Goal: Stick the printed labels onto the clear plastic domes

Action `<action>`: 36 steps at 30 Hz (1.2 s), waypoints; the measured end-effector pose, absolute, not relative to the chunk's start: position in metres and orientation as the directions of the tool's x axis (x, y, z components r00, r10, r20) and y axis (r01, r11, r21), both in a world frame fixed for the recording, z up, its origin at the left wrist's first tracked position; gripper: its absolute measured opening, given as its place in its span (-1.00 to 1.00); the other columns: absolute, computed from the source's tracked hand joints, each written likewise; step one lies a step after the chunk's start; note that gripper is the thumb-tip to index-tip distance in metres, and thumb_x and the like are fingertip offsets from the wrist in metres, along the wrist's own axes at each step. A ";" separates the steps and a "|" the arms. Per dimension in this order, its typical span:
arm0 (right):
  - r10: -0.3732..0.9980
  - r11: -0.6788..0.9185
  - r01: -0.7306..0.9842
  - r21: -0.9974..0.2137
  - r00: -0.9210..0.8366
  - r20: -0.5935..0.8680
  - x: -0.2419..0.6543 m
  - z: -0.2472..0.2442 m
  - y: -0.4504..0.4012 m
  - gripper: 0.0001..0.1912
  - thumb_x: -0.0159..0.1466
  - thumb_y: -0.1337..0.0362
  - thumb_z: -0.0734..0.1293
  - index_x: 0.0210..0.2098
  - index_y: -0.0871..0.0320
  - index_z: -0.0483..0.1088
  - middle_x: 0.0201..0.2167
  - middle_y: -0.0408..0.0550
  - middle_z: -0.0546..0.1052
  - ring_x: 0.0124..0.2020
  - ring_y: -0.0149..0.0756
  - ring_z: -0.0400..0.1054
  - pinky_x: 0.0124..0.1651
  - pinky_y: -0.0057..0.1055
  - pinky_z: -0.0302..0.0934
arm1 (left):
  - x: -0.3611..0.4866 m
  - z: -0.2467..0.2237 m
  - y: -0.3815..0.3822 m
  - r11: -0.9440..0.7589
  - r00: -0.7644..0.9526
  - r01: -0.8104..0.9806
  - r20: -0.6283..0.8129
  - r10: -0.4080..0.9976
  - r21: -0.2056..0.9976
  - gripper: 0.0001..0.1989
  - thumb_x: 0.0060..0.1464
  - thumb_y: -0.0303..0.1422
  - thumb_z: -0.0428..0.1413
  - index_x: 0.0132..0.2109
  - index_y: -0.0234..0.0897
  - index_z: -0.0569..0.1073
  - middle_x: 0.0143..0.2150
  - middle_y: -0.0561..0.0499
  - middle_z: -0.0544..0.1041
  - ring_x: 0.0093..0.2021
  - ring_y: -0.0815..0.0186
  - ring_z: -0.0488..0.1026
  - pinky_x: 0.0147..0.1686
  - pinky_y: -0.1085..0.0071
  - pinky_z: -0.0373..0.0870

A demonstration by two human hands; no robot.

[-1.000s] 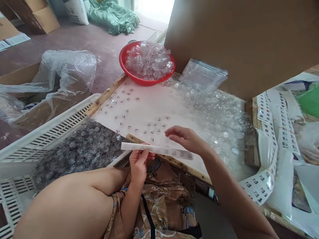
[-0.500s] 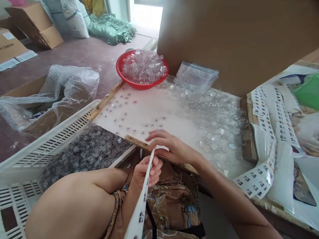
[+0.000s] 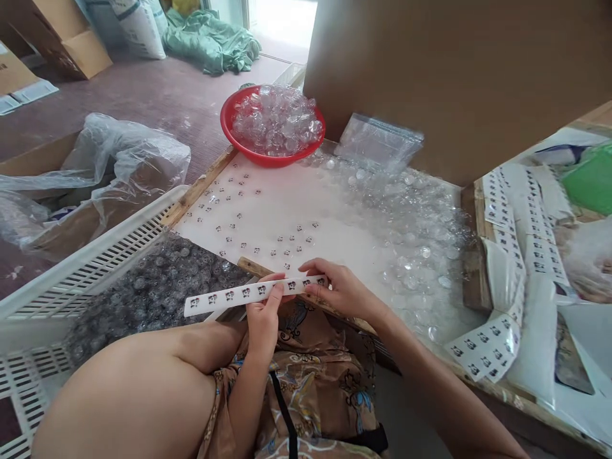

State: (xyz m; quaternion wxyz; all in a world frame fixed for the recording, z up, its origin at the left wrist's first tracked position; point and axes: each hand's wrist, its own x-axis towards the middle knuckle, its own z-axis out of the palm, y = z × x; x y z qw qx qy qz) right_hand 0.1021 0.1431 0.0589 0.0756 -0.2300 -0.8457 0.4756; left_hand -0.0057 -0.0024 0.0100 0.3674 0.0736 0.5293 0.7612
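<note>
A white sticker strip (image 3: 205, 306) printed with a row of small black panda figures lies level across my hands. My left hand (image 3: 265, 312) pinches it near the middle, thumb on top. At the strip's right end, my right hand (image 3: 337, 287) grips it between thumb and fingers. Just beyond, the white board (image 3: 268, 204) carries scattered small panda stickers on its left half. Many clear round plastic pieces (image 3: 406, 223) cover its right half. My fingers hide part of the strip's right end.
A red basin (image 3: 272, 159) heaped with clear plastic pieces stands at the board's far corner. Left, a white crate (image 3: 115, 248) holds many dark-patterned pieces. More sticker sheets (image 3: 488, 344) lie at right. A large cardboard panel (image 3: 430, 76) rises behind the board.
The strip has swung from pointing down toward me to lying level, its printed side showing. My right hand has moved right and closed on its end. Several more stickers show near the board's front edge.
</note>
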 end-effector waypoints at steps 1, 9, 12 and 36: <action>0.495 0.454 0.319 -0.832 -0.867 -0.062 0.103 0.057 0.144 -0.81 0.24 0.30 0.32 -0.13 0.13 0.42 -0.28 -0.08 0.52 -0.36 -0.37 0.32 -0.31 -0.43 0.19 | -0.006 0.008 -0.002 -0.177 -0.728 -0.494 -0.293 0.620 0.851 -0.73 0.05 -0.25 0.27 -0.11 -0.26 0.58 -0.16 -0.05 0.59 -0.18 0.24 0.57 -0.25 0.42 0.55; 0.583 0.611 0.313 -0.727 -0.799 0.147 0.112 0.044 0.136 -0.92 0.32 0.32 0.28 -0.25 0.10 0.44 -0.33 -0.06 0.54 -0.33 -0.30 0.42 -0.27 -0.38 0.27 | -0.004 0.003 0.004 -0.187 -0.741 -0.535 -0.351 0.572 0.824 -0.69 -0.02 -0.24 0.31 -0.12 -0.29 0.59 -0.18 -0.06 0.61 -0.19 0.23 0.59 -0.25 0.40 0.56; 0.597 0.628 0.288 -0.723 -0.774 0.211 0.114 0.042 0.133 -0.89 0.33 0.33 0.26 -0.30 0.10 0.43 -0.25 -0.03 0.56 -0.23 -0.26 0.46 -0.19 -0.35 0.31 | -0.004 0.003 0.005 -0.210 -0.740 -0.561 -0.371 0.562 0.801 -0.70 -0.05 -0.27 0.33 -0.16 -0.30 0.60 -0.19 -0.05 0.61 -0.21 0.25 0.58 -0.28 0.43 0.56; 0.891 0.130 0.398 -0.908 -0.449 -0.069 0.141 0.021 0.217 -0.72 0.07 0.04 0.40 -0.43 0.13 0.38 -0.50 -0.12 0.43 -0.46 -0.36 0.26 -0.38 -0.37 0.18 | -0.020 0.012 0.002 -0.368 -0.795 -0.584 -0.420 0.437 0.724 -0.72 -0.15 -0.34 0.37 -0.24 -0.33 0.60 -0.31 -0.01 0.59 -0.33 0.34 0.57 -0.42 0.51 0.54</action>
